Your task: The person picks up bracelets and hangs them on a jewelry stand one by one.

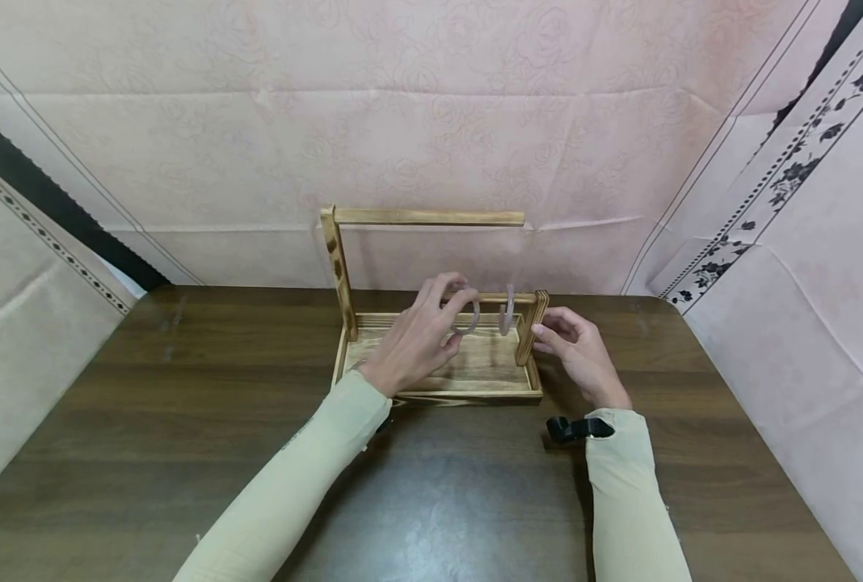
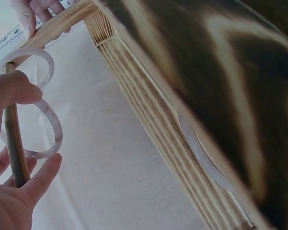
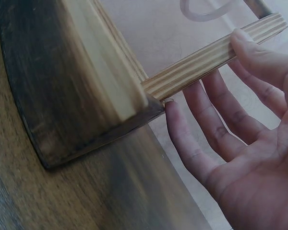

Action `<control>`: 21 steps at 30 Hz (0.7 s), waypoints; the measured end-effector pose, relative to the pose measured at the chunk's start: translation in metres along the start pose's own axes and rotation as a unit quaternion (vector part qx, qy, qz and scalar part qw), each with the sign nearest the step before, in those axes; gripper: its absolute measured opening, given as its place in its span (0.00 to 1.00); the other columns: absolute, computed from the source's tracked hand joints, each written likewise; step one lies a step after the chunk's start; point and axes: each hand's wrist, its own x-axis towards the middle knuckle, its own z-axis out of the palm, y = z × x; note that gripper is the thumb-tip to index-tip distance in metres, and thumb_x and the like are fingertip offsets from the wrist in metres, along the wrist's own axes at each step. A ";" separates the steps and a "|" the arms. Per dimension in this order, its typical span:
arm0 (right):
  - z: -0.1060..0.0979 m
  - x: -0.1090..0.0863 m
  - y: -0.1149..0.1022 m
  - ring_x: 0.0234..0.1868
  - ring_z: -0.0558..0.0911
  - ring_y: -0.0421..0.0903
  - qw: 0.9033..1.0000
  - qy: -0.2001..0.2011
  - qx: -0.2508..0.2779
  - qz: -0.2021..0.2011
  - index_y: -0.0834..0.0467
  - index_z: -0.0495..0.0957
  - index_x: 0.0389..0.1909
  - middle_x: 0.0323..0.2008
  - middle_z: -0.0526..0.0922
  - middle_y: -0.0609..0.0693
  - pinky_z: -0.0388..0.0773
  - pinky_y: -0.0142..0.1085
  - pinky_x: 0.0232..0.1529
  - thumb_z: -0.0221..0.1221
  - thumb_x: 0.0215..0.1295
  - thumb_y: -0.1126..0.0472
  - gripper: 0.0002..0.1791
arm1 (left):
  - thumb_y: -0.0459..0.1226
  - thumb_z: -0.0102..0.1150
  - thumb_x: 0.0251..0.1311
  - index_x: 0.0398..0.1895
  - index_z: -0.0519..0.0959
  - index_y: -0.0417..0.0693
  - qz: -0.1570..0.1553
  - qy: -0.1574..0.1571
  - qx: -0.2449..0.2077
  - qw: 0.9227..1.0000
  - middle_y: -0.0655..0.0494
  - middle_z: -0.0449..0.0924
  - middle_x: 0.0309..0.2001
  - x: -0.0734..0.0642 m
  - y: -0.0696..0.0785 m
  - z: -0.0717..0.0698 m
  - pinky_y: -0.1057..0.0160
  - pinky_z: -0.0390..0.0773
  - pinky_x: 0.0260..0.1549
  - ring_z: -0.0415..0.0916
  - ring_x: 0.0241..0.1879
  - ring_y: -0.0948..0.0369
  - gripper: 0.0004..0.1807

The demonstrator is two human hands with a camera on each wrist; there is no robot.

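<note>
A wooden jewelry stand (image 1: pixel 340 275) has a tray base, a tall left post with an upper bar, and a short right post with a lower bar. My left hand (image 1: pixel 417 339) holds a pale lavender bangle (image 2: pixel 59 129) between thumb and fingers at the lower bar (image 2: pixel 15 139). Nearer the right post, a second bangle (image 1: pixel 510 303) hangs around that same bar. My right hand (image 3: pixel 249 177) grips the short right post (image 3: pixel 197 62), thumb on one face and fingers against the other. In the left wrist view, a pale curved piece (image 2: pixel 201 155) shows beside the tray edge, mostly hidden.
The stand rests near the back edge of a dark wooden table (image 1: pixel 221 420). Behind it hangs a pale patterned cloth (image 1: pixel 417 145), with more cloth at both sides. The upper bar (image 1: pixel 431 217) stretches above my left hand. A black strap (image 1: pixel 580 428) circles my right wrist.
</note>
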 end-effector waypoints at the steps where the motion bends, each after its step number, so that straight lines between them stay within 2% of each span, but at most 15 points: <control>1: 0.000 0.000 0.000 0.49 0.83 0.39 1.000 0.000 0.000 0.001 0.64 0.73 0.61 0.50 0.78 0.50 0.83 0.45 0.57 0.61 0.73 0.53 0.24 | 0.27 0.70 0.52 0.65 0.71 0.51 -0.001 -0.001 -0.001 1.000 0.46 0.66 0.67 0.000 0.000 0.000 0.66 0.84 0.42 0.70 0.61 0.52 0.35; 14: 0.001 -0.001 -0.001 0.50 0.82 0.39 1.000 0.000 0.002 0.004 0.66 0.72 0.62 0.51 0.77 0.52 0.83 0.45 0.58 0.61 0.74 0.55 0.24 | 0.28 0.71 0.50 0.66 0.71 0.50 -0.010 -0.014 -0.002 1.000 0.45 0.66 0.67 0.003 0.002 0.005 0.68 0.85 0.45 0.71 0.61 0.53 0.37; 21: 0.001 -0.001 -0.001 0.49 0.82 0.38 1.000 0.002 0.003 0.003 0.65 0.72 0.62 0.50 0.78 0.51 0.83 0.45 0.58 0.61 0.74 0.55 0.23 | 0.28 0.71 0.50 0.65 0.71 0.49 -0.010 -0.009 0.002 1.000 0.45 0.67 0.66 0.005 0.002 0.006 0.68 0.85 0.45 0.73 0.61 0.52 0.36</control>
